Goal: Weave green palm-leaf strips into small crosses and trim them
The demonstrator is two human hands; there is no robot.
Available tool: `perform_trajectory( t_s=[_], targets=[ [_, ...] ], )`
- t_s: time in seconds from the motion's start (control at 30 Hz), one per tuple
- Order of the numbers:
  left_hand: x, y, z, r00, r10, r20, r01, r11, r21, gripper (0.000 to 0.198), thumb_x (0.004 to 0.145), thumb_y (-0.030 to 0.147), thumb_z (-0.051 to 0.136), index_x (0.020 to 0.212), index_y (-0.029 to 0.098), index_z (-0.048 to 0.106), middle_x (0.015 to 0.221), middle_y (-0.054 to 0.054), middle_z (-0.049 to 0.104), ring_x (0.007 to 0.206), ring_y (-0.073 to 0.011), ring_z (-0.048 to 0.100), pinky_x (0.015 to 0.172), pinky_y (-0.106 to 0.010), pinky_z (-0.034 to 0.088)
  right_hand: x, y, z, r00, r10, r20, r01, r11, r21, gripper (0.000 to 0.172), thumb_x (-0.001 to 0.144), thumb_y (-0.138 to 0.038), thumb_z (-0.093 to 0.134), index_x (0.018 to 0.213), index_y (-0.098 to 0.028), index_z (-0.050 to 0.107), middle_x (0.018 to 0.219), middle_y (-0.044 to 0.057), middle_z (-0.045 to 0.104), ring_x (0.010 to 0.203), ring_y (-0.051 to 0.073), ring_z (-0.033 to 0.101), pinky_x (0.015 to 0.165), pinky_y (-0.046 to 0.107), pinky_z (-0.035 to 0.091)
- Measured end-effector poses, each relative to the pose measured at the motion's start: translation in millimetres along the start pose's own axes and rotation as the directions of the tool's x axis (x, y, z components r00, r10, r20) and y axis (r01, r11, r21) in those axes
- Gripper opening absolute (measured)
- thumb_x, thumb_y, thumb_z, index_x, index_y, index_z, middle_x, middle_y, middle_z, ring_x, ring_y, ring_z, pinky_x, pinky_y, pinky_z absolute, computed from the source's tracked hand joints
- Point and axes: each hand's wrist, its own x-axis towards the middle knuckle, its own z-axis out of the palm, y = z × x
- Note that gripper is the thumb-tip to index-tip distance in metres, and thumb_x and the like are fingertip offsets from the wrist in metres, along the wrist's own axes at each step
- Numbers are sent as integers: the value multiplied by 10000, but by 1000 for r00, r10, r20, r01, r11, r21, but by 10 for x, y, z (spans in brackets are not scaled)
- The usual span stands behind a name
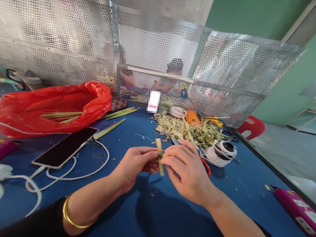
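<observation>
My left hand (137,164) and my right hand (184,168) meet over the blue table (128,211), both pinching a short pale-green leaf strip (159,156) that stands nearly upright between the fingertips. My left wrist wears a gold bangle (69,217). Just beyond my right hand lie red-handled scissors (205,165) and a spool of white thread (222,152). A heap of leaf trimmings (186,130) sits farther back.
A red plastic bag (49,106) with long leaf strips lies at left, a phone (66,146) on a white cable (88,173) beside it. A pink case (299,213) lies at right. A perforated metal screen (71,42) backs the table; people sit behind it.
</observation>
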Motion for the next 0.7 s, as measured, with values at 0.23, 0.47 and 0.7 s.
perform_trajectory(
  t_s=[0.23,0.47,0.7],
  targets=[
    [11,-52,21,999,11,34,-12,999,50,255,698,323,702,854,122,723,628,-40,676,581,-127,628,550,-206,468,-17,-18,97,996,-57,-73,48,991,-123,194,863,-86,487,786,-207,618,808,8,643,767,130,586,977,395,315],
    [9,-25,45,998,41,40,-47,986,160,187,719,279,654,804,125,716,603,-45,691,526,-121,619,542,-216,478,-29,-92,158,931,341,-133,-299,919,258,112,815,-117,534,740,-200,525,764,26,595,749,167,563,722,306,424],
    [-3,12,50,994,35,105,-56,976,211,175,679,240,650,799,118,687,578,-34,683,546,-137,623,611,-265,522,-3,-109,144,770,635,66,-581,654,485,116,784,-169,573,682,-193,522,680,-8,564,668,144,530,641,263,423]
  ],
)
